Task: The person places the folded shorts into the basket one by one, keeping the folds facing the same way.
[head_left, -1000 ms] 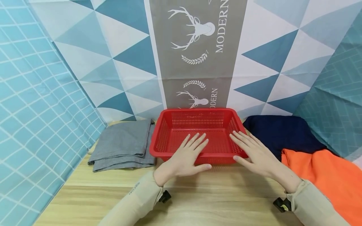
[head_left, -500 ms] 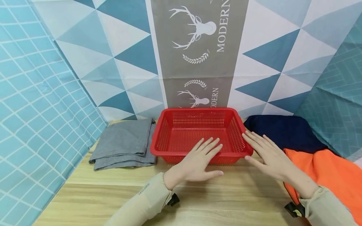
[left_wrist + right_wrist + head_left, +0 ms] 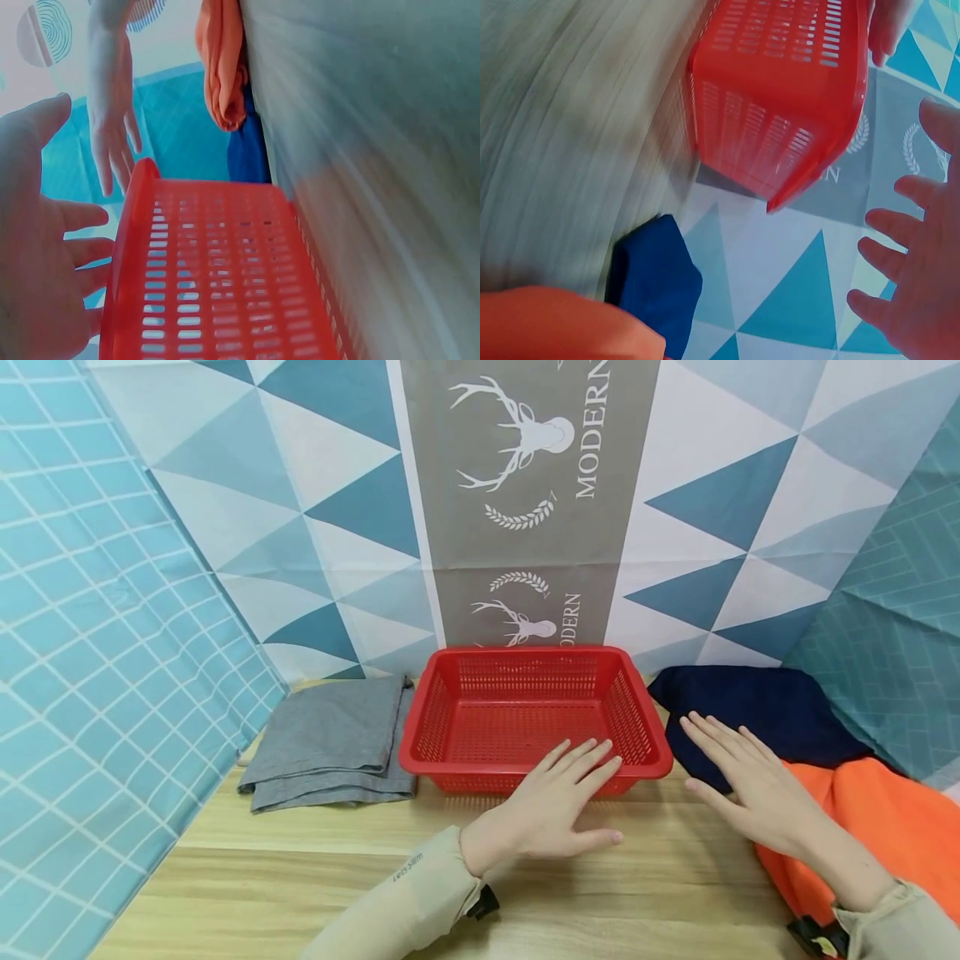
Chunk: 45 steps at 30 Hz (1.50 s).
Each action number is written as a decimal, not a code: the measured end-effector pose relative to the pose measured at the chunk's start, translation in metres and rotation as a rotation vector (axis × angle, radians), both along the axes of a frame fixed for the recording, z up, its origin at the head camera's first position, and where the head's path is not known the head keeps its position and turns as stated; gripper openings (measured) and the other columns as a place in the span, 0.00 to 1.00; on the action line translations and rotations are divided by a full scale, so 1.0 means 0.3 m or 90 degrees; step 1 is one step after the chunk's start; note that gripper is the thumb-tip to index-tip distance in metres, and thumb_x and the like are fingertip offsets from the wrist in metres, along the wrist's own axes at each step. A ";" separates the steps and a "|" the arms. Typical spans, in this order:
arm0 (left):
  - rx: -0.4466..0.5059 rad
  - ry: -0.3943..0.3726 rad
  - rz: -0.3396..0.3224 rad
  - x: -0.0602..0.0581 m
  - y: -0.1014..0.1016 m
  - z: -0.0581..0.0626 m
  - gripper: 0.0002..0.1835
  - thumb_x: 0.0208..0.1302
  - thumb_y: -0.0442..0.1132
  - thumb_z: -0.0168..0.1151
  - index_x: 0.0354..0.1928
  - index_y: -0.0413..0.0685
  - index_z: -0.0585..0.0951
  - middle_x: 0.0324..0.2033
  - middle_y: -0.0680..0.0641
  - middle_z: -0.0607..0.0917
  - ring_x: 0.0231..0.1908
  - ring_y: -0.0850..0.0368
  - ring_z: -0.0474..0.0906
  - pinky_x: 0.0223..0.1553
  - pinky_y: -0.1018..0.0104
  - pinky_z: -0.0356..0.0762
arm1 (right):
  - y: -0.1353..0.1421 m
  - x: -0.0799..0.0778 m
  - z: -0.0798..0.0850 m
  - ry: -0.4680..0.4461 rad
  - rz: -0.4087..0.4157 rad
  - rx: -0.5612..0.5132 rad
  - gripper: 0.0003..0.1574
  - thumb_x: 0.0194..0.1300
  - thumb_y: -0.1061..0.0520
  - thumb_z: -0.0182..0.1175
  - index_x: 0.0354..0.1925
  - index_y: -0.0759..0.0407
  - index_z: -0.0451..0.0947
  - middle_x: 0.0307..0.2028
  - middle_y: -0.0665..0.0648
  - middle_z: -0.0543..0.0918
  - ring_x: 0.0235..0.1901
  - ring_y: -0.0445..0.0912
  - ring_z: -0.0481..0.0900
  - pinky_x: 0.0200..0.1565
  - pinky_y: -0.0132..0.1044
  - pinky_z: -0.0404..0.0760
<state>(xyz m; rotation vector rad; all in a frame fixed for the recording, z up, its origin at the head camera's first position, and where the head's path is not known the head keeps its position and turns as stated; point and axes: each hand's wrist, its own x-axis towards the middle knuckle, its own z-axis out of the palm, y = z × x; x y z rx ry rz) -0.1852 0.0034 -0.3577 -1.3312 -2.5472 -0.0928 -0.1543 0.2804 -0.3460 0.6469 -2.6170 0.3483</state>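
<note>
Both hands have drifted right: the right hand [image 3: 757,789] has cleared the corner of the red basket [image 3: 517,722], the left hand [image 3: 543,810] has slid along by its front rim. On the table [image 3: 300,868], the basket sits centrally; orange cloth [image 3: 900,827] lies at front right, navy cloth [image 3: 765,706] behind it, folded grey cloth [image 3: 330,727] at left. Fingers on both hands are straight, holding nothing (whether the left touches the rim is unclear); attention seems turned from basket to cloths.

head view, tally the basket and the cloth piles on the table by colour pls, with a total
Red basket: 1
Grey cloth pile: 1
Navy cloth pile: 1
Orange cloth pile: 1
Total: 4
</note>
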 end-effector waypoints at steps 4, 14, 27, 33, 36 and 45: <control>-0.005 -0.005 -0.024 0.010 0.019 -0.006 0.43 0.58 0.70 0.40 0.70 0.54 0.51 0.70 0.53 0.48 0.70 0.60 0.37 0.68 0.61 0.39 | 0.021 0.014 -0.004 0.006 -0.008 0.004 0.45 0.59 0.46 0.58 0.70 0.49 0.50 0.68 0.53 0.56 0.69 0.44 0.47 0.68 0.37 0.34; -0.019 -0.010 -0.070 0.041 0.068 -0.021 0.43 0.59 0.69 0.42 0.70 0.53 0.50 0.70 0.51 0.48 0.70 0.61 0.36 0.67 0.70 0.35 | 0.067 0.047 -0.008 -0.016 -0.035 -0.005 0.45 0.60 0.48 0.58 0.70 0.48 0.48 0.69 0.53 0.54 0.69 0.46 0.46 0.68 0.41 0.31; -0.041 0.012 -0.101 0.065 0.102 -0.033 0.43 0.59 0.68 0.41 0.70 0.52 0.51 0.70 0.51 0.48 0.70 0.60 0.38 0.68 0.69 0.34 | 0.116 0.066 -0.016 -0.036 -0.070 0.011 0.48 0.61 0.45 0.56 0.71 0.50 0.43 0.69 0.60 0.52 0.70 0.49 0.39 0.67 0.44 0.25; -0.054 -0.009 -0.109 0.075 0.116 -0.040 0.42 0.60 0.69 0.40 0.70 0.55 0.49 0.70 0.55 0.49 0.69 0.63 0.38 0.68 0.67 0.35 | 0.142 0.067 -0.015 -0.067 -0.085 -0.001 0.52 0.59 0.43 0.59 0.71 0.53 0.42 0.68 0.65 0.51 0.69 0.56 0.39 0.66 0.48 0.24; -0.063 0.002 -0.106 0.083 0.131 -0.047 0.41 0.60 0.69 0.39 0.70 0.56 0.49 0.70 0.54 0.51 0.69 0.63 0.41 0.68 0.65 0.39 | 0.165 0.074 -0.016 -0.083 -0.114 0.011 0.55 0.57 0.41 0.59 0.71 0.56 0.42 0.67 0.69 0.51 0.68 0.61 0.40 0.65 0.50 0.22; -0.044 -0.030 -0.093 0.102 0.159 -0.055 0.41 0.59 0.68 0.42 0.70 0.57 0.52 0.68 0.55 0.56 0.68 0.64 0.48 0.67 0.66 0.47 | 0.214 0.090 -0.030 -0.083 -0.131 -0.002 0.55 0.56 0.43 0.62 0.70 0.60 0.44 0.66 0.73 0.50 0.65 0.68 0.42 0.64 0.54 0.22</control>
